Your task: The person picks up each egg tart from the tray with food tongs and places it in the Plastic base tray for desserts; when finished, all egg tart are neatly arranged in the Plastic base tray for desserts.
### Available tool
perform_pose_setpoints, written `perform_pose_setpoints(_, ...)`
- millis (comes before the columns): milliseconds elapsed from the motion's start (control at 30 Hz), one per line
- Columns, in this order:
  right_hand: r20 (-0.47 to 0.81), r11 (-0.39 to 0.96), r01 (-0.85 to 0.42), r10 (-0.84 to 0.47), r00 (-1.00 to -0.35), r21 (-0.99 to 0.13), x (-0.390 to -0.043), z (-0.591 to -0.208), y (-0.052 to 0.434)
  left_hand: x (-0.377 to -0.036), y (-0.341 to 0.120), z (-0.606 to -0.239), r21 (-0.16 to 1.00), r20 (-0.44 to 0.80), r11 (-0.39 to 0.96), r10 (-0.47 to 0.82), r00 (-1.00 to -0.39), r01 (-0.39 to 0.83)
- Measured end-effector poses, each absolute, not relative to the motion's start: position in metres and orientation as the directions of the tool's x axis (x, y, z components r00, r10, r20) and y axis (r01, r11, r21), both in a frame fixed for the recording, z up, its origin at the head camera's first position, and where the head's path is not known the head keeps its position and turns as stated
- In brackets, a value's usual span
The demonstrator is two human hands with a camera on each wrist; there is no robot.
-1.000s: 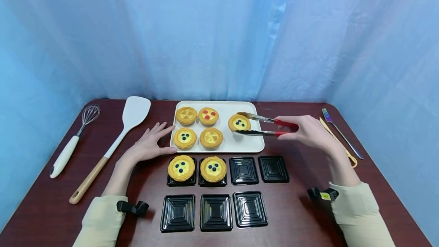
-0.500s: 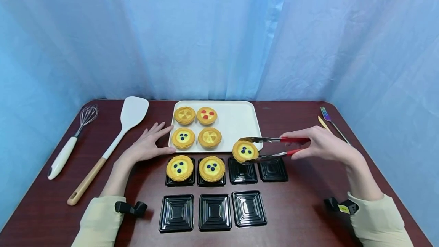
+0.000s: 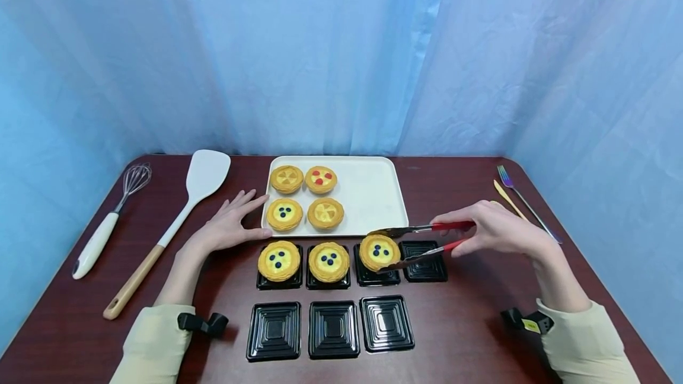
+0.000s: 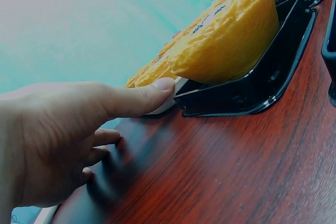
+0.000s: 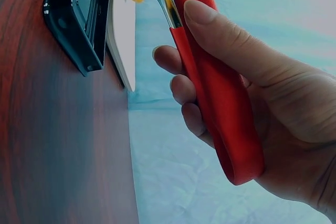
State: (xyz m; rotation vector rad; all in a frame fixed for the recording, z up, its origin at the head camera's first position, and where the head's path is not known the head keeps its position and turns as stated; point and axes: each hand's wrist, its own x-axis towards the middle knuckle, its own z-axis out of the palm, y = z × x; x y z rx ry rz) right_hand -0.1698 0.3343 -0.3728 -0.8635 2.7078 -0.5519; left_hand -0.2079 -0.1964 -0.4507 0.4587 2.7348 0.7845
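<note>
My right hand grips red-handled metal tongs, also seen close up as tongs. Their tips pinch a blueberry-topped tart that sits in, or just over, the third black cup of the back row. Two more blueberry tarts fill the cups to its left. My left hand lies flat on the table, its thumb touching the edge of the white tray. Several tarts remain on the tray's left half.
One bare black cup stands right of the held tart and three more form the front row. A white spatula and a whisk lie at the left. A fork and a knife lie at the right.
The tongs lifted the blueberry tart off the tray's right side and carried it toward me, down to the third black cup. My left hand stayed put.
</note>
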Motion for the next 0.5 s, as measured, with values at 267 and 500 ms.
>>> perform_pose_setpoints(267,-0.133,0.755,-0.501,-0.599,-0.790,-0.422,-0.1707,-0.3743,0.3315,-0.2088,-0.1970,-0.4496,0.541,-0.164,0.810,0.365,-0.917,0.226)
perform_pose_setpoints(500,-0.148,0.756,-0.494,-0.598,-0.787,-0.429,-0.1711,-0.3752,0.3296,-0.2090,-0.1970,-0.4494,0.539,-0.161,0.810,0.368,-0.916,0.231)
